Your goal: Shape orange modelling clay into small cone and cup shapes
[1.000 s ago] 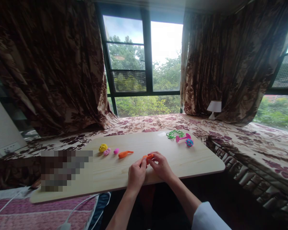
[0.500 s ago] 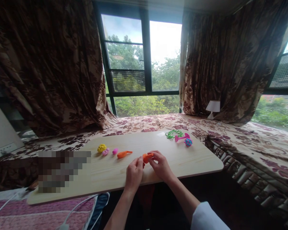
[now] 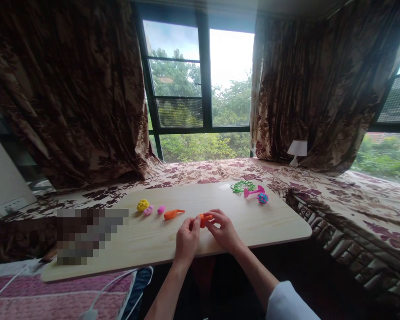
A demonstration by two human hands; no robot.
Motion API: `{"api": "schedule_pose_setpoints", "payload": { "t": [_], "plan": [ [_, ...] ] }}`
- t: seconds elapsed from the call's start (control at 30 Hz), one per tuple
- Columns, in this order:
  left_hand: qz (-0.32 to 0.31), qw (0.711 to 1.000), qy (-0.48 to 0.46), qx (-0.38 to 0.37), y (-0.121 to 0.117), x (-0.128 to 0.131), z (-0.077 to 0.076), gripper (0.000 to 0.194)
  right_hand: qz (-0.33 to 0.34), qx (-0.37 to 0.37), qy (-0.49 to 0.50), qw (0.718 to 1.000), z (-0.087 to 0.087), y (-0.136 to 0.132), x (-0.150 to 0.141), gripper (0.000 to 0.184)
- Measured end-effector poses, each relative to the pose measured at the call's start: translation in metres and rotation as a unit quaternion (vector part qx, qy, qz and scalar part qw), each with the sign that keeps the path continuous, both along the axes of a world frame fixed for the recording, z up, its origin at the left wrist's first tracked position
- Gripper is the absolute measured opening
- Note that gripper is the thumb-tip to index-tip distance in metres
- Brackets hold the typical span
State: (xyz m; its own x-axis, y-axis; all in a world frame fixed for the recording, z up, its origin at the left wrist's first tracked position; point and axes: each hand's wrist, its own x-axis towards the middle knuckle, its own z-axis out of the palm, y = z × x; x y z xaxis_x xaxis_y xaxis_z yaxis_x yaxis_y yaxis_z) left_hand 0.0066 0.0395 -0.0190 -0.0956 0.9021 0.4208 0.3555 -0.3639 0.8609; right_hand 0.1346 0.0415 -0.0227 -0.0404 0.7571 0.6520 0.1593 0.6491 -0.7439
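Observation:
My left hand (image 3: 187, 238) and my right hand (image 3: 224, 229) meet over the near middle of the table. Between their fingertips is a small, soft-looking orange lump (image 3: 205, 220), partly hidden by the fingers; both hands pinch it, the right from its right end. Left of my hands lies another orange piece (image 3: 173, 214), rounded at one end and drawn into a thin tail at the other. Beyond it sit a small magenta lump (image 3: 161, 210), a light pink lump (image 3: 148, 210) and a yellow lump (image 3: 142, 205).
The pale wooden table (image 3: 146, 244) holds, at its far right, a green stringy loop (image 3: 242, 186), a pink dumbbell-shaped toy (image 3: 254, 192) and a blue-pink knobbly ball (image 3: 262, 198). A blurred patch covers the left end. A white lamp (image 3: 297, 149) stands on the window ledge.
Both hands keep their hold on the orange lump, with only slight finger movement. The whole view has shifted a little; the things on the table lie as before.

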Motion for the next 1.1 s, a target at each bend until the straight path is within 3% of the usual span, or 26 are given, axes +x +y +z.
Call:
{"api": "schedule_pose_setpoints", "payload": {
  "t": [0.57,1.1],
  "plan": [
    [0.017,0.999,0.046,0.013,0.002,0.0023,-0.0037,0.031,0.017,0.014,-0.012,1.0,0.0013,-0.0024,-0.0023,0.027],
    [0.006,1.0,0.029,-0.003,0.0008,-0.0004,-0.0023,0.033,0.008,0.038,-0.02,0.999,0.0029,-0.0045,-0.0022,0.031]
  ]
}}
